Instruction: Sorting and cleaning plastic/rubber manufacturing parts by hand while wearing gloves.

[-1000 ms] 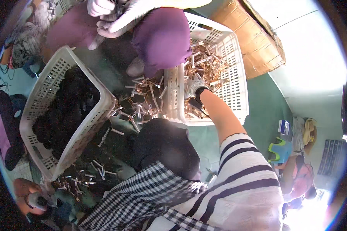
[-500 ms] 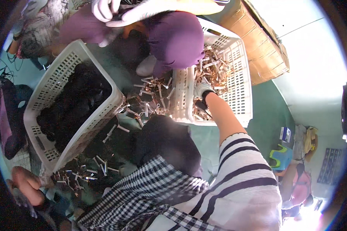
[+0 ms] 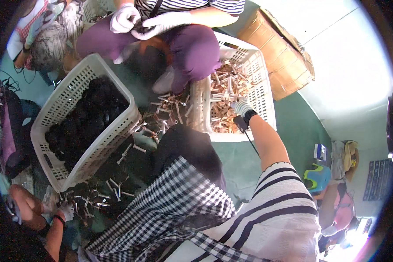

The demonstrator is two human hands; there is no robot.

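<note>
My right hand, in a white glove with a black cuff, reaches into a white plastic basket full of copper-coloured metal parts. Its fingers rest down among the parts, and the grip is hidden. My left hand, gloved the same way, sits low at the left beside scattered silver and copper parts on the floor. Whether it holds one is unclear. A checked cloth covers my lap.
A second white basket of black pieces stands at the left. Opposite me sits a person in purple trousers, white-gloved hands together. More parts lie between the baskets. A cardboard box stands behind the right basket.
My right hand stays in the basket of copper parts. The view has tilted, so the opposite person's gloved hands show more fully. My left hand has shifted slightly right.
</note>
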